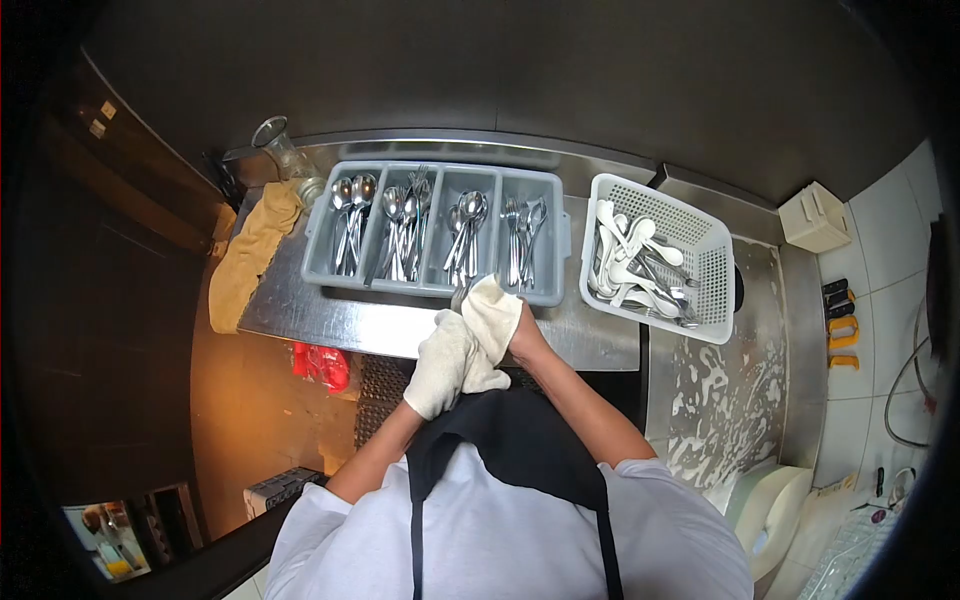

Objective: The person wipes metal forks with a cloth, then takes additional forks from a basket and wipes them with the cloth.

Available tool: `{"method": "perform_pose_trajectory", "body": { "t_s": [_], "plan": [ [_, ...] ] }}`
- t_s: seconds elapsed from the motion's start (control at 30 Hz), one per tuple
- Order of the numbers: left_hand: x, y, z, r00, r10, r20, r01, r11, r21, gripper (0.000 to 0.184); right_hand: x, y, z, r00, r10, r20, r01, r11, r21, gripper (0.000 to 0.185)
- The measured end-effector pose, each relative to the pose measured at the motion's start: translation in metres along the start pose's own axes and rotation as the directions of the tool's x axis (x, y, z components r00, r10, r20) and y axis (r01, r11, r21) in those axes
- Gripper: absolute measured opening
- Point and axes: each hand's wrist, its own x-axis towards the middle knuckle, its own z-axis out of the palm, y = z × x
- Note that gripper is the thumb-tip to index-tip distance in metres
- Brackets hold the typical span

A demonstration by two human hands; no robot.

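Both my hands are together at the front edge of the steel counter, just below a grey cutlery tray. A white cloth covers my right hand and its fingers. My left hand, in a whitish glove or cloth, is closed round a metal utensil, whose tip shows above it; its type is unclear. Spoons fill the tray's left compartment, and more spoons and forks stand in the others. To the right, a white basket holds white spoons and metal cutlery.
A tan cloth and a glass vessel are at the counter's left end. Foamy suds cover the steel surface at right. Yellow- and black-handled tools hang on the tiled wall, near a beige box.
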Motion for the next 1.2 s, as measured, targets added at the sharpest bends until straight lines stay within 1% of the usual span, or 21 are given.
{"method": "perform_pose_trajectory", "body": {
  "t_s": [0.03, 0.1, 0.23, 0.3, 0.33, 0.37, 0.43, 0.5, 0.53, 0.57, 0.63, 0.67, 0.7, 0.73, 0.77, 0.83, 0.87, 0.97, 1.0, 1.1, 1.2],
  "plan": [
    [0.002, -0.005, 0.002, 1.0, -0.015, 0.017, 0.013, 0.995, 0.101, 0.052, 0.004, -0.004, -0.004, 0.997, -0.069, 0.028, 0.074, 0.976, -0.205, 0.031],
    [0.003, -0.012, 0.005, 0.998, 0.03, 0.052, -0.042, 0.966, 0.254, 0.052, 0.012, -0.015, -0.013, 0.977, -0.18, 0.118, 0.215, 0.79, -0.574, 0.03],
    [-0.001, 0.034, -0.038, 0.956, 0.25, 0.155, -0.293, 0.847, 0.444, 0.047, 0.022, -0.012, -0.007, 0.802, -0.587, -0.11, 0.324, 0.583, -0.745, 0.022],
    [-0.003, 0.036, -0.042, 0.935, 0.325, 0.142, -0.353, 0.811, 0.466, 0.044, 0.043, -0.034, -0.024, 0.89, -0.33, -0.314, 0.253, 0.931, -0.262, 0.022],
    [-0.006, 0.03, -0.04, 0.931, 0.351, 0.102, -0.358, 0.819, 0.448, 0.043, 0.052, -0.038, -0.03, 0.876, -0.308, -0.37, 0.341, 0.94, 0.026, 0.027],
    [-0.007, 0.025, -0.04, 0.924, 0.377, 0.06, -0.364, 0.825, 0.433, 0.042, 0.05, -0.038, -0.036, 0.879, -0.359, -0.315, 0.376, 0.927, -0.009, 0.031],
    [-0.003, 0.023, -0.045, 0.934, 0.348, 0.081, -0.347, 0.826, 0.445, 0.041, 0.031, -0.038, -0.035, 0.946, -0.125, -0.3, 0.18, 0.97, 0.161, 0.034],
    [0.003, 0.028, -0.047, 0.956, 0.242, 0.166, -0.294, 0.814, 0.501, 0.041, 0.013, -0.018, -0.033, 0.983, 0.098, -0.155, -0.04, 0.94, 0.339, 0.038],
    [0.007, 0.036, -0.048, 0.961, 0.144, 0.235, -0.255, 0.791, 0.557, 0.041, -0.002, -0.017, -0.021, 0.991, 0.13, -0.044, -0.107, 0.932, 0.346, 0.039],
    [0.009, 0.039, -0.048, 0.954, 0.039, 0.297, -0.222, 0.758, 0.614, 0.041, -0.003, 0.004, -0.013, 0.988, -0.122, 0.098, 0.109, 0.985, 0.131, 0.044],
    [-0.001, 0.036, -0.047, 0.953, 0.219, 0.208, -0.301, 0.755, 0.582, 0.042, 0.0, 0.015, 0.003, 0.993, -0.053, -0.102, 0.055, 0.998, 0.011, 0.042],
    [-0.004, 0.034, -0.047, 0.938, 0.306, 0.162, -0.343, 0.746, 0.571, 0.043, 0.005, 0.007, 0.003, 0.99, -0.088, -0.108, 0.071, 0.985, -0.154, 0.035],
    [-0.004, 0.032, -0.046, 0.938, 0.292, 0.188, -0.345, 0.731, 0.589, 0.044, 0.01, -0.002, -0.006, 0.998, -0.052, 0.018, 0.05, 0.994, 0.102, 0.03],
    [-0.002, 0.03, -0.045, 0.936, 0.28, 0.212, -0.35, 0.713, 0.607, 0.045, 0.015, -0.001, -0.008, 0.983, -0.18, -0.036, 0.172, 0.97, -0.173, 0.03],
    [0.0, 0.03, -0.044, 0.934, 0.269, 0.234, -0.357, 0.696, 0.624, 0.045, 0.018, 0.0, -0.009, 0.948, -0.315, -0.054, 0.26, 0.859, -0.442, 0.03],
    [0.002, 0.036, -0.045, 0.931, 0.297, 0.211, -0.364, 0.738, 0.568, 0.046, 0.017, 0.006, -0.002, 0.96, -0.179, -0.218, 0.197, 0.978, 0.067, 0.031],
    [0.002, 0.039, -0.046, 0.931, 0.307, 0.195, -0.363, 0.76, 0.539, 0.047, 0.014, 0.01, 0.004, 0.962, -0.082, -0.261, 0.168, 0.931, 0.326, 0.031],
    [0.004, 0.029, -0.044, 0.954, 0.258, 0.152, -0.299, 0.795, 0.527, 0.043, -0.002, 0.023, 0.017, 1.0, -0.004, -0.006, 0.006, 0.979, 0.205, 0.032],
    [0.005, 0.006, -0.028, 0.945, 0.313, 0.092, -0.31, 0.774, 0.553, 0.039, 0.001, 0.021, 0.014, 1.0, -0.004, -0.023, 0.009, 0.967, 0.256, 0.034],
    [0.006, 0.008, -0.021, 0.971, 0.213, 0.111, -0.236, 0.756, 0.611, 0.034, 0.01, 0.009, 0.001, 0.997, 0.009, -0.074, 0.021, 0.916, 0.401, 0.04],
    [0.006, 0.004, -0.021, 0.946, 0.314, 0.083, -0.306, 0.773, 0.556, 0.034, -0.008, 0.008, 0.012, 0.994, 0.074, -0.075, -0.056, 0.973, 0.222, 0.03]
  ]
}}
